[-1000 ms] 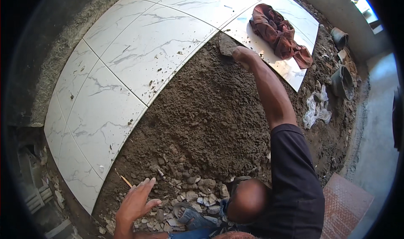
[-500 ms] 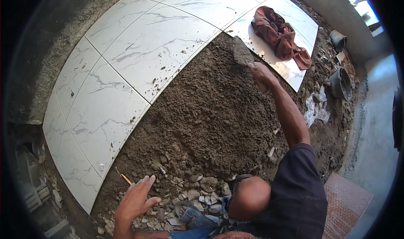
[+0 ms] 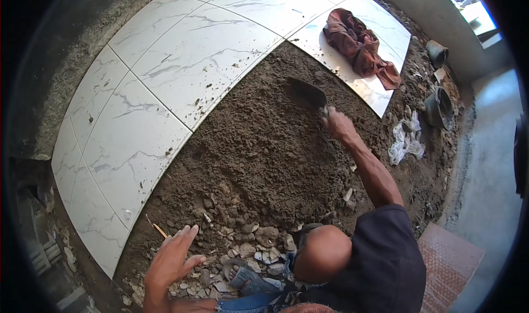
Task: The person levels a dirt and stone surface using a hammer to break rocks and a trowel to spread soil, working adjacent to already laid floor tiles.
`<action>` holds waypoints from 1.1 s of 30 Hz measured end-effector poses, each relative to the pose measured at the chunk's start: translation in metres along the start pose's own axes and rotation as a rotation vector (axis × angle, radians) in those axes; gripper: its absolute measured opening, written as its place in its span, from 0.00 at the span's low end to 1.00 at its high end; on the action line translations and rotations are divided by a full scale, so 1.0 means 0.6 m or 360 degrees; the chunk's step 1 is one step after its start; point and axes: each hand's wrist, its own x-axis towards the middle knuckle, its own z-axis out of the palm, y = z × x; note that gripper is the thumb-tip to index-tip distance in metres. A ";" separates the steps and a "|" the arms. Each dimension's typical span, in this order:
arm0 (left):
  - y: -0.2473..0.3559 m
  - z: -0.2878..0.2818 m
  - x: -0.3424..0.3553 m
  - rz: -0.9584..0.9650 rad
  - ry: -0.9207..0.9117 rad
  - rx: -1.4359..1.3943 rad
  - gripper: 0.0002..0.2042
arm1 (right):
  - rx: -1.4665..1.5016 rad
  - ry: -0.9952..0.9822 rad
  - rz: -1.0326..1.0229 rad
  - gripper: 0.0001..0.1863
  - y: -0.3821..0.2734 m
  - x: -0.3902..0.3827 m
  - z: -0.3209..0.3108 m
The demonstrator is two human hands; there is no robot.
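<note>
My right hand point(image 3: 340, 124) is closed round the handle of a trowel point(image 3: 308, 93). Its dark blade points up and left, over the brown mortar bed point(image 3: 259, 142), close to the inner corner of the laid tiles. No mortar load shows on the blade. My left hand point(image 3: 175, 253) hovers low at the left with its fingers spread, holding nothing. Just beyond its fingertips a thin yellowish stick point(image 3: 159, 230) lies on the dirt. White marbled tiles point(image 3: 220, 60) border the mortar on the left and far sides.
A crumpled reddish-brown cloth point(image 3: 361, 46) lies on the far right tile. Two dark buckets point(image 3: 439, 108) and a clear plastic bag point(image 3: 406, 139) sit on the rubble at right. Broken stones point(image 3: 264, 247) surround my foot. A brownish sheet point(image 3: 449, 266) lies at lower right.
My right hand has drawn the trowel back from the tile corner, toward me. The blade carried mortar and now shows its bare dark face. My left hand has hardly moved.
</note>
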 end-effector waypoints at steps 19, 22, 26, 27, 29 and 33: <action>-0.029 -0.013 -0.056 -0.0275 0.0520 0.0085 0.33 | 0.1009 -0.0528 -0.0098 0.18 -0.150 -0.302 0.081; -0.034 -0.011 -0.082 -0.0418 0.0629 0.0094 0.31 | 0.0972 -0.0910 -0.0255 0.20 -0.214 -0.317 0.103; -0.020 0.010 -0.089 -0.0205 0.0419 0.0090 0.32 | 0.0930 -0.1002 -0.0630 0.20 -0.316 -0.265 0.131; -0.018 0.020 -0.097 -0.0158 0.0403 0.0093 0.32 | 0.0914 -0.1068 -0.0631 0.20 -0.360 -0.249 0.134; -0.007 0.023 -0.105 -0.0093 0.0367 0.0099 0.33 | 0.0882 -0.1106 -0.0634 0.20 -0.423 -0.217 0.137; 0.000 0.014 -0.118 -0.0078 0.0402 0.0094 0.34 | 0.0862 -0.0946 -0.0866 0.23 -0.464 -0.194 0.169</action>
